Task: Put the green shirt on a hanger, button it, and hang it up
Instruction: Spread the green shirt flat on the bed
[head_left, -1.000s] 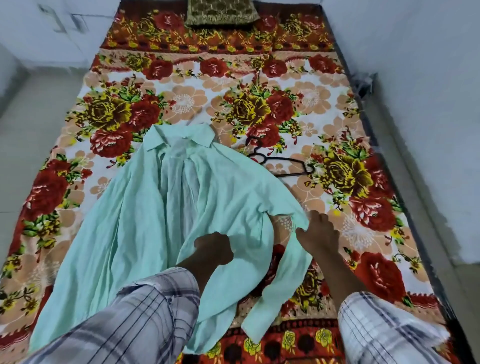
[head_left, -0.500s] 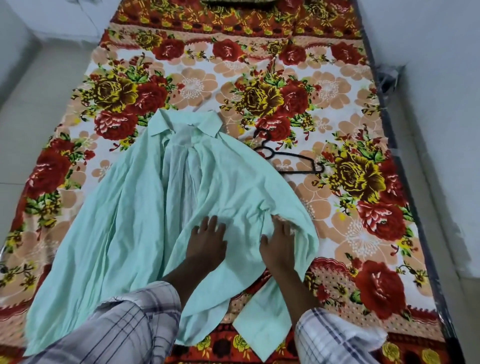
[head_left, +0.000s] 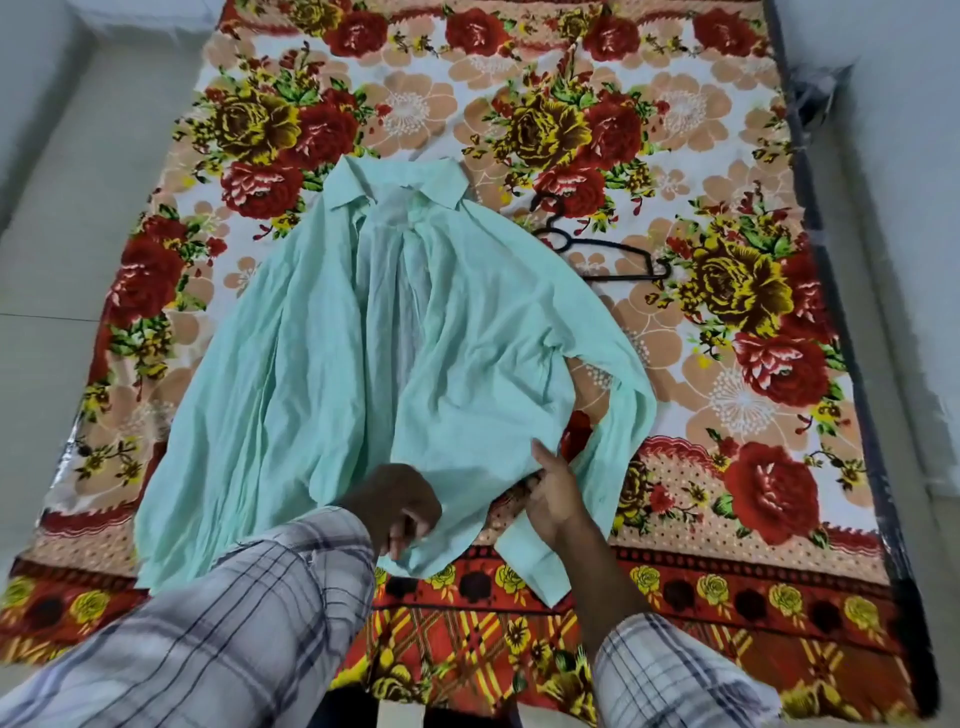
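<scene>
Mint-green collared long-sleeve shirt (head_left: 363, 338) spread flat on red-and-yellow floral bedsheet (head_left: 743, 400), approx mid-bed, collar at far end, hem at near end. Left hand (head_left: 395, 504) at near hem, fingers (head_left: 397, 540) curled, pinching fabric edge. Right hand (head_left: 553, 493) just right of it, thumb on top of shirt's side edge, other fingers tucked under cloth & hidden, gripping it. One shirt arm draped down right of that hand, cuff towards near edge of bed. Thin black hanger (head_left: 613, 260) flat on sheet, right of collar, hook pointing far; left end touching or under shirt shoulder, can't tell which. Grey plaid sleeves (head_left: 234, 623) on both forearms.
</scene>
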